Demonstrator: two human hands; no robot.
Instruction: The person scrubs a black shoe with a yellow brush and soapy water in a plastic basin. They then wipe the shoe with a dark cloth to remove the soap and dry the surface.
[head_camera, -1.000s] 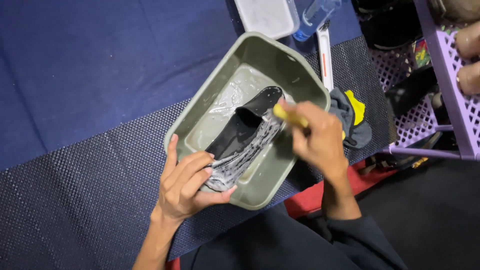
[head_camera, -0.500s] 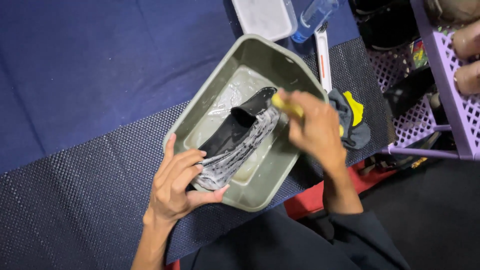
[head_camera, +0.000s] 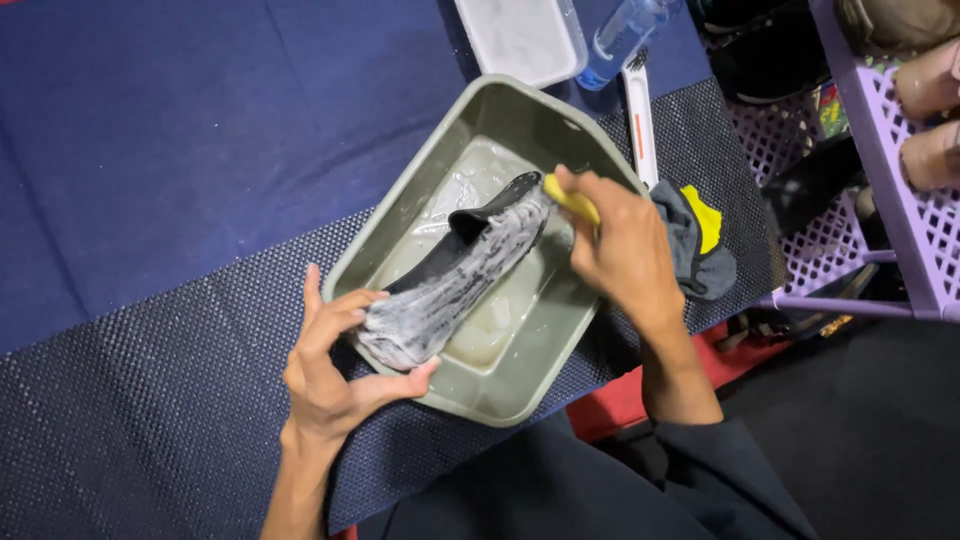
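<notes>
A: Just above the left hand (head_camera: 335, 375), in the grey-green basin (head_camera: 440, 160), lies the dark shoe (head_camera: 450, 280), sole side coated in white suds. What has hold of it?

B: The left hand clamps the near end, thumb under the foamy tip and fingers curled over the top, right at the basin's near rim. The right hand (head_camera: 625, 250) is closed around a yellow brush (head_camera: 572, 198), pressed against the far end of the shoe, just beyond its fingertips.

A: How do you judge it handles?

B: Light, I'd say, and soft in the upper; the dark collar sags rather than standing up. The sole looks stiffer. With that lather it is likely slippery, so a pinch on foam alone could slide off.

A: Where would you take it, then?

B: Where the left hand already is, wrapping the narrow end with thumb opposed, or by the open collar, where fingers can hook inside the fabric.

A: And around the hands?

B: Cloudy water sits in the basin under the shoe. To the right of the right hand lies a grey and yellow cloth (head_camera: 695, 235) on the dotted dark mat (head_camera: 150, 400). Beyond its knuckles are a white tool with an orange stripe (head_camera: 640, 120), a clear bottle (head_camera: 620, 35) and a white tray (head_camera: 520, 38). A purple rack (head_camera: 890, 170) stands further right.
</notes>
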